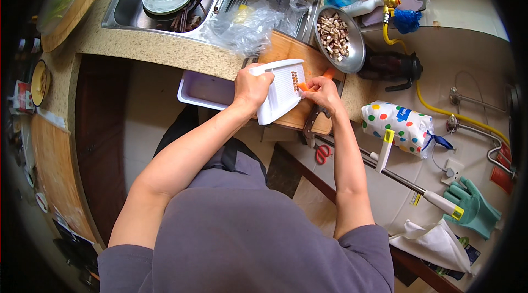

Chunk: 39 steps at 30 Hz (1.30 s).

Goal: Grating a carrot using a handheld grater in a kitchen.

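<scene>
Wooden board (294, 51) under the work; above its left part, a white grater (278, 95) held tilted, left hand (253, 86) closed round its left edge. Right hand (323, 95), at the grater's right side and the nearer of the two to the orange piece (303, 87), pinches it between fingertips. Piece lies just left of those fingertips, against the grater's right part, beside orange shreds (295, 80); long axis unclear, fingers covering much of it.
</scene>
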### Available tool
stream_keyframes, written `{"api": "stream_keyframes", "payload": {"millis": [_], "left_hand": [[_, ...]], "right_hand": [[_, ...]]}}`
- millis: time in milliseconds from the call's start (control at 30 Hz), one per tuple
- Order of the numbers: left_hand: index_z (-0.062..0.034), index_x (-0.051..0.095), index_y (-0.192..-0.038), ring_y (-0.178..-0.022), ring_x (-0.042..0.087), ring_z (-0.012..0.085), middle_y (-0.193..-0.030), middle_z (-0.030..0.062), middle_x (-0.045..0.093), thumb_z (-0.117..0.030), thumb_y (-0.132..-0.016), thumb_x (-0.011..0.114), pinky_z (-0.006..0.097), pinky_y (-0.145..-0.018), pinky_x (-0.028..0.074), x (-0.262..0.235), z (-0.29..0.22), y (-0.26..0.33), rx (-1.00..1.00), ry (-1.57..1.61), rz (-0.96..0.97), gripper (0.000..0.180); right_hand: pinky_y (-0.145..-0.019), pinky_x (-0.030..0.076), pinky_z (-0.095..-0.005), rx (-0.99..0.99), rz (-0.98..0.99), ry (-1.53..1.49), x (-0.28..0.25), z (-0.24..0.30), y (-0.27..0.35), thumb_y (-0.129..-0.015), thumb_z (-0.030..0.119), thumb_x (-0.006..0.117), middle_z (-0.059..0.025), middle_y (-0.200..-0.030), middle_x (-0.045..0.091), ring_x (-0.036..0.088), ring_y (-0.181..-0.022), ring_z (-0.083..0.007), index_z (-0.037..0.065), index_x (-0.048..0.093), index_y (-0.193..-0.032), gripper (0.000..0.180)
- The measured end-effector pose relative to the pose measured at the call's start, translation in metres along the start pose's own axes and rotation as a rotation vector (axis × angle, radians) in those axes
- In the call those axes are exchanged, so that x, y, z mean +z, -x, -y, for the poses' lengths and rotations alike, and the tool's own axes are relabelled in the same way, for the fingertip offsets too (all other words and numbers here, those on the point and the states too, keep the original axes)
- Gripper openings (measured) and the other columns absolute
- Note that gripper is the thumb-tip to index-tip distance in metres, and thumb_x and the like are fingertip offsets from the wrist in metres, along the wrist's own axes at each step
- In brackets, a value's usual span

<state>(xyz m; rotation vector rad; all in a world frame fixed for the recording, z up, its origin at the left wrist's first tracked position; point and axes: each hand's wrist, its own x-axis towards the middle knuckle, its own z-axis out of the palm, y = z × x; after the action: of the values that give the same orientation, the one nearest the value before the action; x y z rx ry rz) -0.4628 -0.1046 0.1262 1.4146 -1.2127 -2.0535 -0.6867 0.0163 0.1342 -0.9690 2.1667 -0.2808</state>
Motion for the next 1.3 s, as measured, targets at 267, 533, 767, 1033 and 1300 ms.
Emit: {"api": "stream_keyframes", "payload": {"millis": [267,533,767,1033,1300], "left_hand": [[0.0033,0.068,-0.103,-0.089,0.069,0.0258,-0.095,0.0183,0.071,-0.015,-0.075,0.063,0.034,-0.079,0.052,0.001,-0.001,0.002,-0.005,-0.023,0.009,0.034],[0.0032,0.068,-0.102,-0.089,0.069,0.0259,-0.095,0.0180,0.071,-0.015,-0.075,0.063,0.034,-0.079,0.051,0.000,0.001,0.002,-0.004,-0.008,0.002,0.033],[0.0041,0.067,-0.105,-0.089,0.069,0.0252,-0.095,0.0180,0.071,-0.015,-0.076,0.063,0.034,-0.079,0.051,-0.001,0.000,0.003,-0.019,-0.009,0.011,0.035],[0.0046,0.067,-0.108,-0.092,0.069,0.0258,-0.099,0.0190,0.071,-0.015,-0.075,0.064,0.033,-0.082,0.052,-0.001,0.003,0.003,-0.030,-0.022,0.012,0.038],[0.0007,0.068,-0.110,-0.095,0.069,0.0259,-0.101,0.0176,0.071,-0.015,-0.074,0.064,0.033,-0.085,0.051,0.000,0.001,0.008,-0.037,-0.004,-0.019,0.039]], "right_hand": [[-0.061,0.049,-0.0297,-0.253,-0.275,0.025,0.021,0.008,0.022,-0.072,0.002,0.074,-0.0100,-0.084,0.062,0.061,-0.066,-0.0169,0.001,0.072,-0.088,0.016],[-0.063,0.052,-0.0265,-0.428,-0.409,-0.063,0.047,0.013,0.031,-0.078,0.005,0.069,-0.0083,-0.079,0.062,0.063,-0.067,-0.0136,0.000,0.066,-0.090,0.014],[-0.060,0.050,-0.0226,-0.216,-0.538,-0.380,0.051,0.017,0.036,-0.080,0.002,0.065,-0.0011,-0.073,0.059,0.055,-0.061,-0.0068,0.001,0.063,-0.103,0.023],[-0.064,0.052,-0.0222,-0.033,-0.663,-0.735,0.077,0.018,0.049,-0.085,0.004,0.068,-0.0043,-0.080,0.066,0.060,-0.066,-0.0087,-0.002,0.062,-0.098,0.015],[-0.061,0.047,-0.0216,-0.030,-0.524,-0.561,0.072,0.014,0.055,-0.085,0.008,0.070,-0.0027,-0.073,0.066,0.058,-0.064,-0.0073,-0.002,0.067,-0.094,0.014]]}}
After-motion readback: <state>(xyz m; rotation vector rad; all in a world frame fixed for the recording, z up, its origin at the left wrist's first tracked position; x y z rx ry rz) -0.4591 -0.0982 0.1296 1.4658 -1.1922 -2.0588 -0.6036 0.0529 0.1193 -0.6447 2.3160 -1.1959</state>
